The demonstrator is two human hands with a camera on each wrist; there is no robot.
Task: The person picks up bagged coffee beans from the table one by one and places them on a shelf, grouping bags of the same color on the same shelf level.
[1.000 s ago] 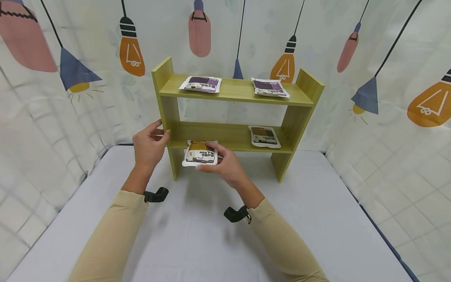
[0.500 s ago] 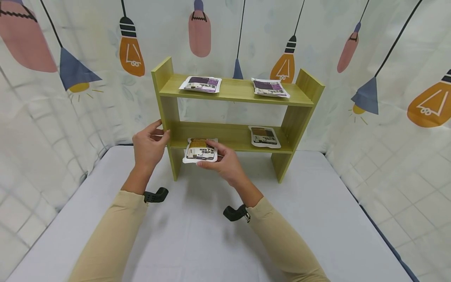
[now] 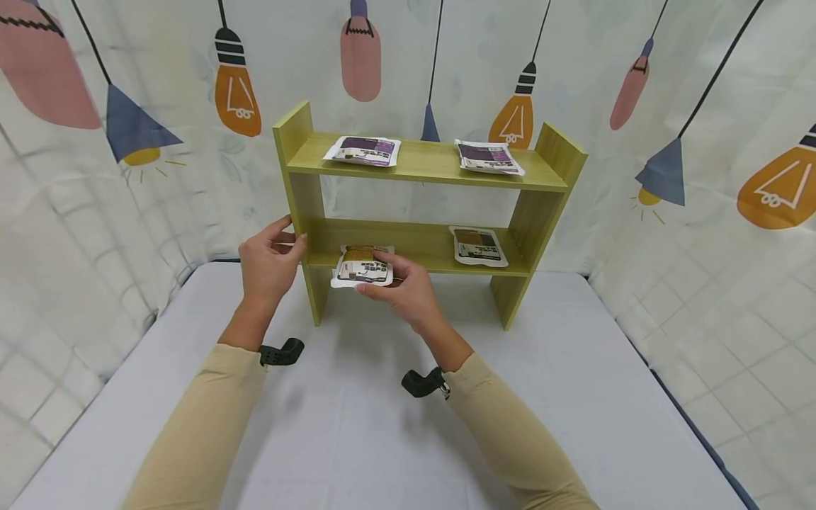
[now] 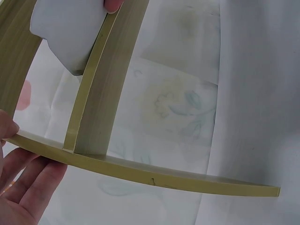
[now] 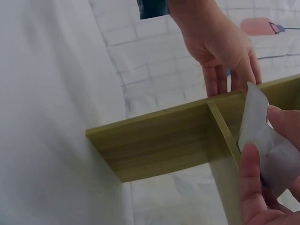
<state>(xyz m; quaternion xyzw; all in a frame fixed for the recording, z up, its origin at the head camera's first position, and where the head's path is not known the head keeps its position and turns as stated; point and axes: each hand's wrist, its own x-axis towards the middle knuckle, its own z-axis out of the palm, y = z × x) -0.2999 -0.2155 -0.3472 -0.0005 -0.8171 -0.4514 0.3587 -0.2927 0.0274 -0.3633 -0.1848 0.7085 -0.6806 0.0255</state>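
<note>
My left hand (image 3: 269, 263) pinches the left side panel (image 4: 183, 182) of a yellow-green wooden two-tier shelf (image 3: 408, 239), thumb on one face and fingers on the other. Between thumb and fingers, my right hand (image 3: 413, 292) holds the right side of a white pouch (image 3: 362, 269) with a brown-gold top and dark print. The pouch overlaps the front edge of the lower tier at its left end. Its plain pale back (image 5: 269, 150) shows in the right wrist view, with the thumb close to the board's edge.
Two purple-and-white pouches lie on the upper tier, a left pouch (image 3: 363, 151) and a right pouch (image 3: 489, 158). A brown-and-dark pouch (image 3: 479, 246) rests at the lower tier's right end. The shelf stands on a white-covered table (image 3: 357, 425) before a printed curtain (image 3: 408, 42).
My right hand has moved the pouch slightly up and back, farther over the lower tier's front edge. The left hand keeps its place on the side panel.
</note>
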